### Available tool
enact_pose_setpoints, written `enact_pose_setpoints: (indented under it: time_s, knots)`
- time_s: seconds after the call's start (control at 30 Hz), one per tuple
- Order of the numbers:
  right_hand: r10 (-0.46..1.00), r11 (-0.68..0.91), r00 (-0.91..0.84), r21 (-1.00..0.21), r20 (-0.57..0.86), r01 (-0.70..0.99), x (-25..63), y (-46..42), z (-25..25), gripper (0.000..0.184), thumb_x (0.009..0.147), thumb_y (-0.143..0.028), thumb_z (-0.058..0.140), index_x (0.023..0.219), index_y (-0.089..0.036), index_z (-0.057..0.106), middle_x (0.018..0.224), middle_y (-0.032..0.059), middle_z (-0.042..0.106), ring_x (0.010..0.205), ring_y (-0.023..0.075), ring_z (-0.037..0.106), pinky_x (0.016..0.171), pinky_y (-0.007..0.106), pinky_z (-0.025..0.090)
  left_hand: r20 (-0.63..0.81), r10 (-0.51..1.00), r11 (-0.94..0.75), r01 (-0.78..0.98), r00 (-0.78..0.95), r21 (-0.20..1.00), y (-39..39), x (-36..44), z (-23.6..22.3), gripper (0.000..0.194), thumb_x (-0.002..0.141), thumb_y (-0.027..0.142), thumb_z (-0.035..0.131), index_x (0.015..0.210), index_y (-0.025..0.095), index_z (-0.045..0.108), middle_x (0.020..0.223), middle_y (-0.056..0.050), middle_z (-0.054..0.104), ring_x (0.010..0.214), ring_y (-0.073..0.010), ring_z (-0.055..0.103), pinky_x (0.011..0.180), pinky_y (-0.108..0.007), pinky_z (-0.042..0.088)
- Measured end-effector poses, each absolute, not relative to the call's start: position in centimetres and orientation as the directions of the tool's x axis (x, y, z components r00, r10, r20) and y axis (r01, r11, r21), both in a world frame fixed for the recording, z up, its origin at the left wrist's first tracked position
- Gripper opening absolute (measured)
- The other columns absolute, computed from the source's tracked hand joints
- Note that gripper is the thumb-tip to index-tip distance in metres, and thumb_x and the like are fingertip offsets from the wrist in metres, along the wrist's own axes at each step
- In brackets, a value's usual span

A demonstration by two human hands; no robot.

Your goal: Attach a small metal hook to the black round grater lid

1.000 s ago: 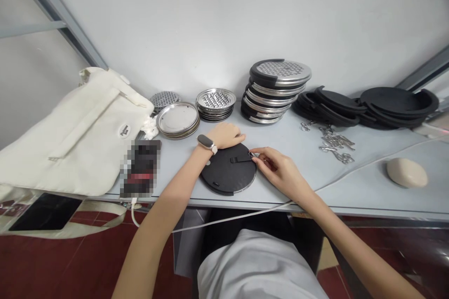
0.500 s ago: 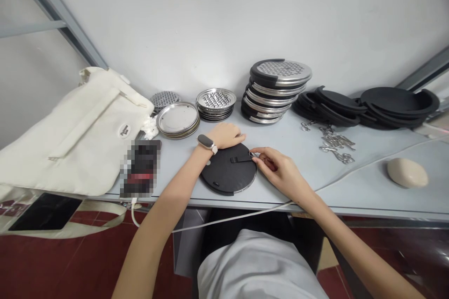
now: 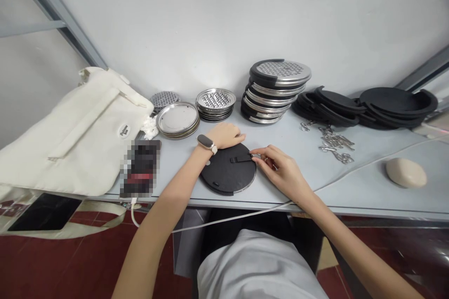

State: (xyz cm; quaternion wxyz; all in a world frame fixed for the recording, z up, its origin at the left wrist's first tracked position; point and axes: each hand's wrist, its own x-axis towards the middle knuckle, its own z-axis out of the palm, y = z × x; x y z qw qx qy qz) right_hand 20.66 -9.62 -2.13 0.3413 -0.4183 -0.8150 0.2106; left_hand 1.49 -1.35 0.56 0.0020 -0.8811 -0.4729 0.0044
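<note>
A black round grater cover (image 3: 224, 177) lies flat on the table before me, a thin metal rim showing at its lower right edge. My left hand (image 3: 226, 135) rests over its far edge, fingers curled and partly hidden, holding it there. On its upper side is a narrow black raised tab (image 3: 240, 159). At the right end of that tab, my right hand (image 3: 275, 166) pinches a small metal clip between thumb and forefinger. The fingertips cover most of the clip. Several similar loose metal clips (image 3: 336, 141) lie to the right.
Behind stand metal grater discs (image 3: 215, 100), plain metal discs (image 3: 177, 119) and a tall stack of black-rimmed graters (image 3: 277, 93). Black round covers (image 3: 393, 103) are piled at right, near a beige rounded object (image 3: 406, 172). A white cable (image 3: 336, 182) crosses the table. A cream bag (image 3: 80, 135) and phone (image 3: 141, 168) sit left.
My right fingertips have shifted slightly at the end of the tab, and the clip's bright loop that showed between them is now mostly covered. The left hand and cover stay put.
</note>
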Motion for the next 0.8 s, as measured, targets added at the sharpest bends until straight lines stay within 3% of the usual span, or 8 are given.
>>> enact_pose_setpoints:
  time_s: [0.47,0.8]
  knots:
    - [0.790,0.600,-0.472,-0.650,0.391,0.466,20.31,-9.66,-2.00,0.028,0.092,-0.022,0.040,0.114,-0.022,0.057,0.094,0.0082,0.060,0.087,0.0204,0.058,0.078,0.034,0.047,-0.016,0.840,-0.542,0.841,0.542,-0.002,-1.13,1.46,0.40,0.056,0.090,0.049,0.025,0.079,0.017,0.069,0.083,-0.010,0.068,0.078,-0.0204,0.062,0.069,-0.028,0.041]
    - [0.817,0.561,-0.455,-0.672,0.354,0.484,20.45,-9.50,-2.44,0.025,0.092,-0.022,0.042,0.111,-0.019,0.058,0.089,0.0071,0.055,0.079,0.0176,0.056,0.074,0.031,0.046,0.006,0.838,-0.546,0.838,0.546,-0.009,-1.24,1.45,0.35,0.056,0.091,0.048,0.025,0.078,0.015,0.069,0.082,-0.011,0.068,0.075,-0.0211,0.061,0.066,-0.029,0.039]
